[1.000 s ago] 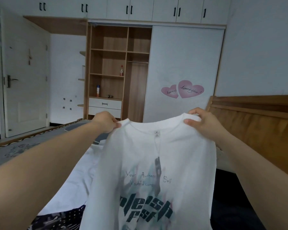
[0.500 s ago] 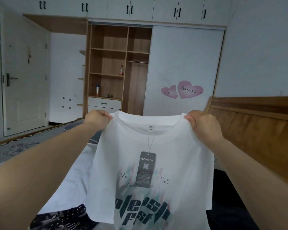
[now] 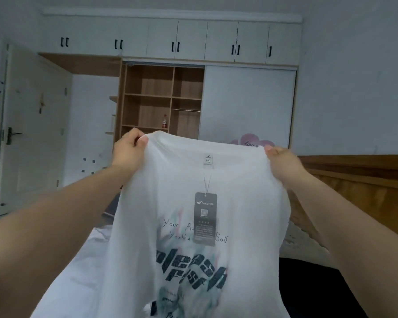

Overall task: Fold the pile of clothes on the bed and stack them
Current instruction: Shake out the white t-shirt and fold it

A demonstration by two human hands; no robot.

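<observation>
Both bare forearms extended forward and upward. Left hand point(image 3: 130, 149) and right hand point(image 3: 283, 160) were raised apart, each with fingers curled, pinching fabric.

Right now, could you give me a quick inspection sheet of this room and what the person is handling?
Surface: bed with a white sheet below the arms; a dark cloth lies at lower right.
Job's things: white T-shirt held up in the air, printed lettering showing, a dark hang tag dangling from the collar.
Clutter: one small bottle on a wardrobe shelf.
Grippers: left hand and right hand each pinch a shoulder of the shirt.
Cables: nothing seen.
Surroundings: open wooden wardrobe, white sliding door with heart stickers, room door at left, wooden headboard at right.
</observation>
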